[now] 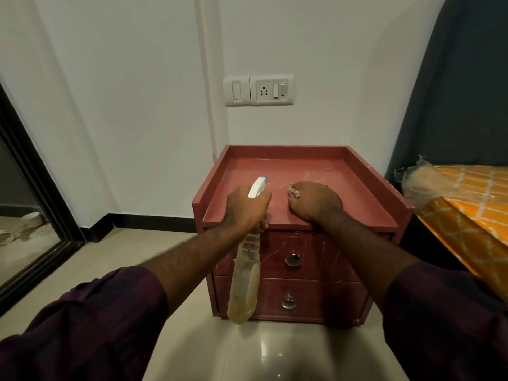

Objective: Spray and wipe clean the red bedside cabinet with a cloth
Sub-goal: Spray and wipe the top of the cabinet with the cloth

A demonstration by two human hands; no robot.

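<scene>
Here, the scratched red two-drawer bedside cabinet (pixel 302 166) stands against the white wall, beside an orange-covered bed (pixel 467 204). Its top has a raised rim, and both drawers are closed. The left hand (pixel 247 207) grips a clear plastic spray bottle (pixel 244 281) with yellowish liquid in its lower part. The right hand (pixel 316 200), curled round a bunched pale cloth (pixel 293 192), rests on the cabinet's top.
</scene>
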